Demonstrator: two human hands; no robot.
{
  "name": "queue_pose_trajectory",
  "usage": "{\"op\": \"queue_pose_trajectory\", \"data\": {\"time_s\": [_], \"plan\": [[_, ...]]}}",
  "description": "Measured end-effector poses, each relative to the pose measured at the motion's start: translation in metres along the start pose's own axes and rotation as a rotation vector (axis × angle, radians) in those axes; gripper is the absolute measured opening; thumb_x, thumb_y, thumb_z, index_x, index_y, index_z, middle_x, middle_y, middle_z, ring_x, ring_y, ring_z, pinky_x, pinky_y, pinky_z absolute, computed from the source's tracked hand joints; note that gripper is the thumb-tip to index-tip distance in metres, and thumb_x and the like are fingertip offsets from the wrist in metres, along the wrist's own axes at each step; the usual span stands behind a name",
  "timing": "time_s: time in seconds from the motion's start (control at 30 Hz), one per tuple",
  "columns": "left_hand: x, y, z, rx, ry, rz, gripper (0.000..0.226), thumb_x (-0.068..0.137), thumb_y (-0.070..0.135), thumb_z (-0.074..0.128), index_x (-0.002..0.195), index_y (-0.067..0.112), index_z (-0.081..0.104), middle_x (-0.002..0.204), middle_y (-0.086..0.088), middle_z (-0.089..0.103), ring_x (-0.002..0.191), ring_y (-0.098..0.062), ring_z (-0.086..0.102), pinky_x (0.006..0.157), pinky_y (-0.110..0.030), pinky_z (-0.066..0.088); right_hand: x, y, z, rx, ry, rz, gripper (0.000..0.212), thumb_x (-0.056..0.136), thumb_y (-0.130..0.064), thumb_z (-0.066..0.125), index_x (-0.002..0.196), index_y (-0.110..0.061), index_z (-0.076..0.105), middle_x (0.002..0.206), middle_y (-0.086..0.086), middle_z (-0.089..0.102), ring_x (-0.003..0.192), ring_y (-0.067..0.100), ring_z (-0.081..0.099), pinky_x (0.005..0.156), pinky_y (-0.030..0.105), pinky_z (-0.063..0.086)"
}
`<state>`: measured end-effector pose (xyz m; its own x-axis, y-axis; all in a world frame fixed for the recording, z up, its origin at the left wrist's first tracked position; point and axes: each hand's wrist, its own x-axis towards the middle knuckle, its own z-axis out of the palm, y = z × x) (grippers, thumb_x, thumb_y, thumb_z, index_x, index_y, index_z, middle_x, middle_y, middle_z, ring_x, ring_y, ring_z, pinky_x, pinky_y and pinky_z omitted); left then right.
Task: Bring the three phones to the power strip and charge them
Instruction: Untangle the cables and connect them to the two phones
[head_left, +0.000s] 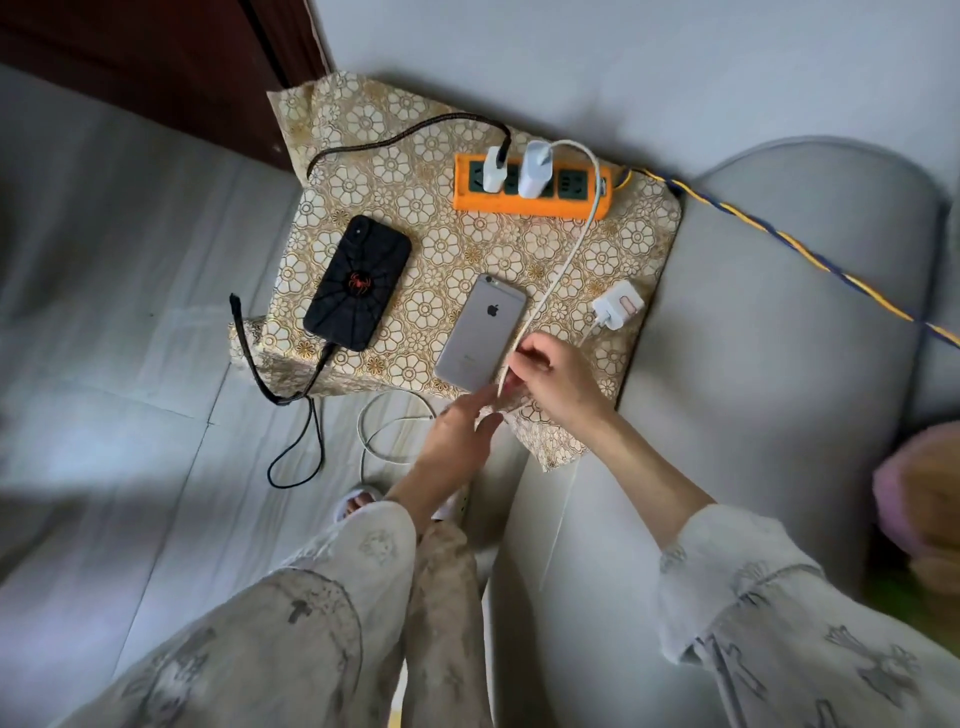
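my right hand (550, 376) fingers pinch the white cable (563, 260) end toward the silver phone (480, 332) port, left hand (457, 434) open, steadying.

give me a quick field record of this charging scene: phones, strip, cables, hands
surface: floral patterned cloth over a low stand
power strip: orange power strip, two white adapters plugged in
phone 1: black spider-case phone, face down, black cable at its bottom end
phone 2: silver phone, face down, not yet plugged
phone 3: not in view
spare: loose white charger, unplugged
right hand: pinching white braided cable near phone 2
left hand: fingertips at the same cable end
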<state>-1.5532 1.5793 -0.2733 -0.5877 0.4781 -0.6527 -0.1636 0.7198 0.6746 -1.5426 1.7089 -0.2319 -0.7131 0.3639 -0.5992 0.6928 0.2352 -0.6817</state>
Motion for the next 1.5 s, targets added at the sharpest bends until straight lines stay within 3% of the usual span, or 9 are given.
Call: {"op": "queue_pose_trajectory", "data": {"time_s": [0.2,0.4,0.67,0.9,0.97,1.1,1.23,1.37,1.5], "plan": [[-0.011,0.021,-0.015,-0.011,0.073,0.083,0.020,0.090,0.022,0.053,0.101,0.013,0.067,0.102,-0.010,0.070,0.094,-0.029,0.061,0.071,-0.025,0.038,-0.027,-0.037,-0.011,0.372,0.098,-0.013,0.017,0.089,-0.006,0.052,0.074,-0.010,0.058,0.070,0.009,0.063,0.060,0.016,0.060,0.055,0.022,0.050],[-0.042,0.037,-0.061,0.010,0.203,0.112,0.018,0.089,0.015,0.054,0.092,0.004,0.068,0.086,-0.016,0.071,0.069,-0.021,0.060,0.065,-0.027,0.045,-0.054,-0.061,-0.032,0.635,0.088,-0.084,0.012,0.092,-0.013,0.051,0.087,-0.007,0.060,0.081,0.009,0.066,0.074,0.021,0.063,0.073,0.033,0.052],[-0.120,0.110,-0.135,-0.554,0.269,0.100,0.013,0.087,0.019,0.058,0.079,0.014,0.067,0.062,0.001,0.073,0.061,-0.016,0.070,0.057,-0.026,0.058,-0.115,-0.055,-0.017,0.020,-0.290,-0.087,0.050,0.091,-0.022,0.052,0.138,-0.017,0.036,0.142,0.004,0.045,0.131,0.018,0.040,0.102,0.026,0.028],[-0.153,0.166,-0.173,-0.843,0.237,0.175,0.020,0.089,0.025,0.055,0.086,0.007,0.064,0.064,-0.001,0.073,0.059,-0.013,0.069,0.053,-0.022,0.055,-0.138,-0.102,-0.012,-0.047,-0.165,-0.246,0.032,0.095,-0.026,0.043,0.116,-0.009,0.060,0.109,0.015,0.068,0.087,0.034,0.068,0.069,0.040,0.058],[-0.158,0.167,-0.179,-0.870,0.233,0.159,0.028,0.091,0.033,0.050,0.091,0.009,0.064,0.066,0.000,0.074,0.060,-0.014,0.069,0.053,-0.022,0.055,-0.141,-0.113,-0.016,0.074,-0.165,-0.196,0.032,0.097,-0.024,0.040,0.107,-0.003,0.061,0.102,0.019,0.069,0.073,0.022,0.069,0.064,0.027,0.058],[-0.167,0.138,-0.175,-0.561,0.223,0.106,0.026,0.094,0.023,0.046,0.111,0.009,0.059,0.089,0.002,0.071,0.085,-0.016,0.066,0.074,-0.026,0.054,-0.153,-0.129,-0.022,0.371,-0.087,-0.134,0.023,0.096,-0.018,0.044,0.090,-0.003,0.060,0.080,0.010,0.070,0.055,0.012,0.065,0.052,0.018,0.051],[-0.184,0.092,-0.151,-0.040,-0.050,0.154,0.045,0.090,0.020,0.052,0.133,0.017,0.040,0.129,-0.002,0.053,0.119,-0.016,0.049,0.103,-0.035,0.040,-0.163,-0.152,-0.032,0.612,-0.129,-0.140,0.023,0.096,-0.019,0.042,0.089,-0.002,0.056,0.081,0.013,0.071,0.059,0.018,0.064,0.054,0.022,0.052],[-0.198,0.080,-0.147,0.090,-0.032,0.231,0.022,0.086,0.020,0.060,0.107,0.018,0.060,0.094,0.002,0.065,0.091,-0.015,0.062,0.091,-0.040,0.051,-0.171,-0.173,-0.044,0.765,-0.259,-0.110,0.023,0.097,-0.018,0.040,0.093,-0.001,0.054,0.081,0.014,0.071,0.061,0.021,0.063,0.058,0.024,0.051],[-0.207,0.070,-0.168,0.347,0.154,0.217,0.013,0.085,0.021,0.061,0.092,0.012,0.068,0.087,-0.001,0.067,0.073,-0.010,0.054,0.072,-0.024,0.045,-0.179,-0.177,-0.051,0.653,-0.070,-0.062,0.024,0.097,-0.020,0.041,0.089,-0.004,0.058,0.077,0.011,0.072,0.053,0.017,0.061,0.049,0.023,0.044]]}}
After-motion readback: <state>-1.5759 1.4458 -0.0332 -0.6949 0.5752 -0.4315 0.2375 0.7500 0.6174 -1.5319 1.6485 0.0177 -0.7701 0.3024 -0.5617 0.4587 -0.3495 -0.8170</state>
